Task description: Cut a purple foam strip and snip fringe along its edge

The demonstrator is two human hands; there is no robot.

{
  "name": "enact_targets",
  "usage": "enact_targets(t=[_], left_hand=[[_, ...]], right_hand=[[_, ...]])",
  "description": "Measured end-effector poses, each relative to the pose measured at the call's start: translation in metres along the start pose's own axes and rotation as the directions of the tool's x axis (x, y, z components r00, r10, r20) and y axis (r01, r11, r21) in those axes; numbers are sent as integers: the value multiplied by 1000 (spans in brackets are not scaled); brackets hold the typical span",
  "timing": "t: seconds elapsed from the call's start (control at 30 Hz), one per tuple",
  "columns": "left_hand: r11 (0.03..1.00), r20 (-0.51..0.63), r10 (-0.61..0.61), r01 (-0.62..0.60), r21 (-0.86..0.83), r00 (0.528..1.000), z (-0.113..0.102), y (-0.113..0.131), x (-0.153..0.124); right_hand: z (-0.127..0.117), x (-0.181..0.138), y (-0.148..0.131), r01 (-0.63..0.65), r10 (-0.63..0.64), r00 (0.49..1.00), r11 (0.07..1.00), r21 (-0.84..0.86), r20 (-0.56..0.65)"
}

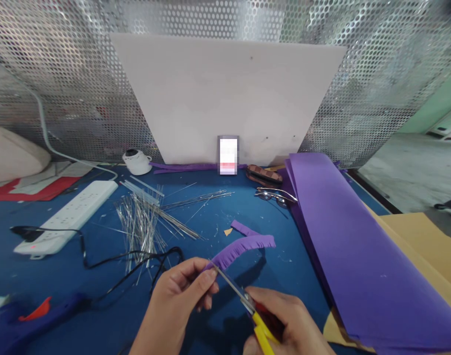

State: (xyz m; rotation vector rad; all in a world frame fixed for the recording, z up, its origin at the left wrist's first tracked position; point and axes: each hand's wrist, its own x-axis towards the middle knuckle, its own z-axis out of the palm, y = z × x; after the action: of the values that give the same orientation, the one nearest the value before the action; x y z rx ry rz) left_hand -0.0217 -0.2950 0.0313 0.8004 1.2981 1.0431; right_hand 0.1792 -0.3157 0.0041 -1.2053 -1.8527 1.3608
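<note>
A: Hands first. What are they doing?

B: Left hand [190, 286] pinching, thumb against fingers, on the near end of a purple strip [243, 249]. Right hand [284, 315] curled round the scissors [261, 333], yellow handles in the palm.

A: And the strip?

B: Out beyond the left fingertips, over the blue table [295, 276]; short slits along its near edge. Blades meet it right at the pinch. Whether they're parted, can't tell.

A: Risks, as you judge them?

B: Nicked thumb, foremost: the tips sit just beside it, and a slip of the right wrist would do it. Second, a slit running clean across, if the blades bite too deep. Third, a ragged cut, should the pinch loosen and the free end swing.

A: Anything else nearby?

B: Black cord [129, 255] looping close by the left wrist. A careless elbow could snag it.
</note>
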Motion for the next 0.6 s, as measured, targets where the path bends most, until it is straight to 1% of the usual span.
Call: enact_targets(t=[0.3,0.47,0.6], left_hand=[[1000,-43,8,-8,-5,999,2,2,0],[999,-32,29,-27,41,999,2,2,1],[998,-30,46,-44,46,998,1,-2,1]], right_hand=[[3,0,3,-11,11,999,1000,-13,-46],[2,0,1,-25,26,999,999,22,-20],[0,0,-2,-40,40,999,999,37,2]])
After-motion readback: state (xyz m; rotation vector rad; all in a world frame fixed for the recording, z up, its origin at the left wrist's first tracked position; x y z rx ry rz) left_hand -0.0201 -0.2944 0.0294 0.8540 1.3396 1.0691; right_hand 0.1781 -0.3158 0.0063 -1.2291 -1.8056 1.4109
